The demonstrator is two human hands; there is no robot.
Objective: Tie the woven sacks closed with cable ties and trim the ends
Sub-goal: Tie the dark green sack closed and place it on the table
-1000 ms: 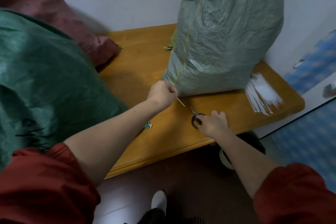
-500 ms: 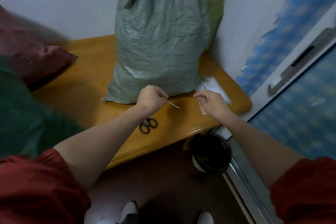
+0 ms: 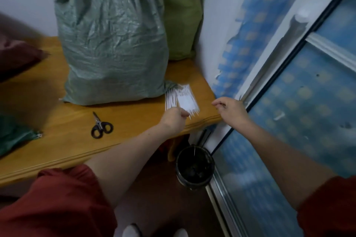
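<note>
Where the wooden table (image 3: 57, 150) ended on the right, the loose pile of white cable ties (image 3: 183, 100) lay flat on the top, touching the bottom corner of the grey-green woven sack (image 3: 113, 44). Sack upright on the table, neck gathered near the top edge of view; whether a tie closed it could not be told. Behind it, in the corner against the wall, stood a lighter green sack (image 3: 181, 15), touching the first.

Left hand (image 3: 174, 118) sat at the near edge of the pile, fingers curled tight into a fist, thumb against forefinger; a thin white strip (image 3: 190, 117) stuck out of the pinch. Right hand (image 3: 230, 110) hovered over the table's right corner, apart from the pile, fingers loosely bent, thumb and forefinger close together, nothing seen in them.

Scissors (image 3: 101, 127), black-handled, blades closed, lay on the table left of the left hand and in front of the sack, untouched.

Far left: corner of a dark green sack (image 3: 13, 136) on the table and, behind it, a maroon sack (image 3: 17, 57), both blurred. Forearms bare, red sleeves (image 3: 57, 198) ending near the elbows.

Below the table's right end, a black bucket (image 3: 194, 167) stood on the floor beside a blue-patterned glass panel (image 3: 308, 102).
</note>
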